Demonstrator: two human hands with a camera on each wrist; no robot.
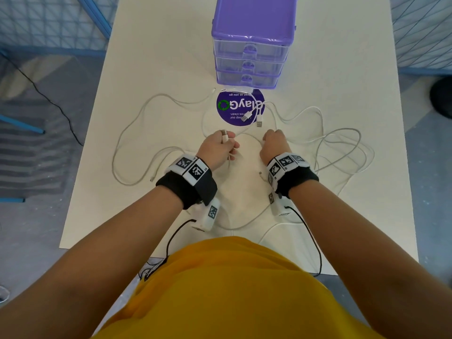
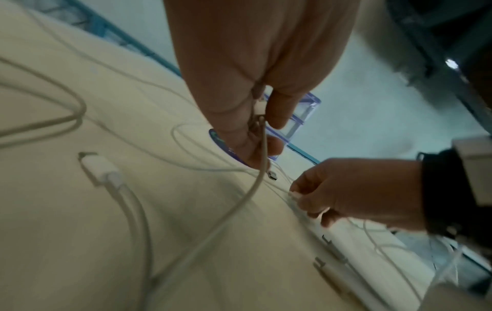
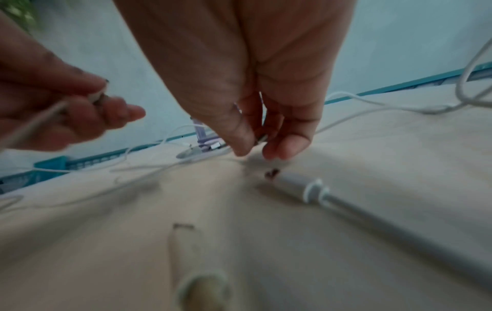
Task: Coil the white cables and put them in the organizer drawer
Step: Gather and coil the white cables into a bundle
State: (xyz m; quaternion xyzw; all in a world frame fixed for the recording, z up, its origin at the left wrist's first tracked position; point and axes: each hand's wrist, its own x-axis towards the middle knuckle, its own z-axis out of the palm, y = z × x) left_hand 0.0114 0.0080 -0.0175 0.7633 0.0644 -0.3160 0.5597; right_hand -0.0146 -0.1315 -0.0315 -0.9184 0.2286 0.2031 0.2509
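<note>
White cables (image 1: pixel 137 123) sprawled uncoiled in loose loops across table (image 1: pixel 151 69), both sides of hands. Left hand (image 1: pixel 219 149) pinching one cable near USB plug end (image 1: pixel 224 135). Right hand (image 1: pixel 274 145) knuckles-up, fingertips (image 3: pixel 282 147) pinching a cable strand at table surface. Purple three-drawer organizer (image 1: pixel 252 42) beyond, drawers closed. Round purple sticker (image 1: pixel 241 106) in front of it, two USB plugs (image 1: pixel 247 117) lying across.

Glossy purple-and-clear plastic organizer (image 1: pixel 252 42), smooth white rubbery cables (image 1: pixel 137 113) with metal plugs, matt off-white table (image 1: pixel 151 57).
</note>
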